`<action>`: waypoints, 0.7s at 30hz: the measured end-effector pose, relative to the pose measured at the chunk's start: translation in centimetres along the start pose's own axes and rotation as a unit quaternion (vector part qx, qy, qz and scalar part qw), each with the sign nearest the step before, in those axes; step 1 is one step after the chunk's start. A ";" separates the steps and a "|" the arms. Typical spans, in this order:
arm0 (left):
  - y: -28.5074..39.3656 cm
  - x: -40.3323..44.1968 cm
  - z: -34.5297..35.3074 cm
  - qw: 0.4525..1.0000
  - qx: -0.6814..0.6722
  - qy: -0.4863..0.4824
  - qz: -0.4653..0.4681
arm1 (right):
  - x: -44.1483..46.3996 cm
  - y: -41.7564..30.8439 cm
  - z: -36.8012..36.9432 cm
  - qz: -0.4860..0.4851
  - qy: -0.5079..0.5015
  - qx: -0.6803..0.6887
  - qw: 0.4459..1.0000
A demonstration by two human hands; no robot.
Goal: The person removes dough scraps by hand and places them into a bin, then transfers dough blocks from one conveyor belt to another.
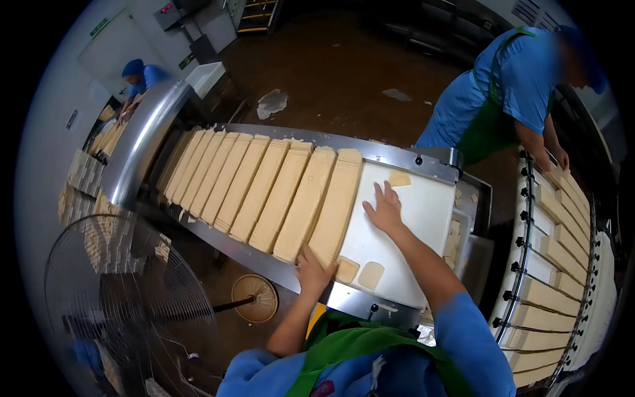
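Note:
Long pale-yellow strips that look like stacked dough sheets (337, 198) lie side by side across a conveyor. At the near end of the last strips is my left hand (313, 272), its fingers against them and its thumb apart. My right hand (385, 208) is spread over the white belt (390, 241), right of the last strip, holding nothing. A loose pale piece (399, 178) lies just beyond my right fingertips. Close to my left thumb are a small square piece (347, 270) and a rounded flat piece (371, 276).
Metal rails (251, 254) edge the conveyor, and a curved steel cover (149, 142) stands at its far left. A large fan (129, 298) is at lower left. On the right, a co-worker (503, 92) leans over a second conveyor (546, 304) carrying similar strips. Another person (142, 76) works far left.

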State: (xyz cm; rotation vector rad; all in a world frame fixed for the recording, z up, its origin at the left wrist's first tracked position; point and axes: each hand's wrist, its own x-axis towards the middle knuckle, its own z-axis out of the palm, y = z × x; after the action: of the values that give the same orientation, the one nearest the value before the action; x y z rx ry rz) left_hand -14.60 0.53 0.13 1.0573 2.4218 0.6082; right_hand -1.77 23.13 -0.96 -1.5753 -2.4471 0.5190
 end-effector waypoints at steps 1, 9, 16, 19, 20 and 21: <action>-0.3 -0.1 0.3 0.999 0.037 0.005 0.013 | 1.8 -1.4 0.3 0.008 0.004 -0.014 1.000; 0.1 0.5 -0.1 0.994 0.086 -0.056 0.038 | 9.8 -9.2 -1.3 0.064 -0.079 -0.047 0.994; -0.6 0.8 1.1 0.991 0.060 -0.098 0.063 | 7.7 -5.6 -3.2 0.216 -0.071 0.080 0.971; 1.5 1.0 0.3 0.974 -0.015 -0.199 0.112 | 5.0 -2.1 -6.8 0.355 -0.088 0.048 0.930; 1.9 1.0 0.8 0.971 -0.020 -0.170 0.167 | 4.0 -0.5 -7.9 0.392 -0.085 0.058 0.914; 2.9 0.8 1.3 0.966 -0.028 -0.137 0.216 | 2.4 1.1 -8.5 0.421 -0.068 0.061 0.902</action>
State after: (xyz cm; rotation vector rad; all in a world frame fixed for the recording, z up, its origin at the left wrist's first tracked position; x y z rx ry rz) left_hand -12.76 3.19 0.46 1.5491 1.9368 0.6149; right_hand 1.00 27.30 6.37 -2.5628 -1.6355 0.8967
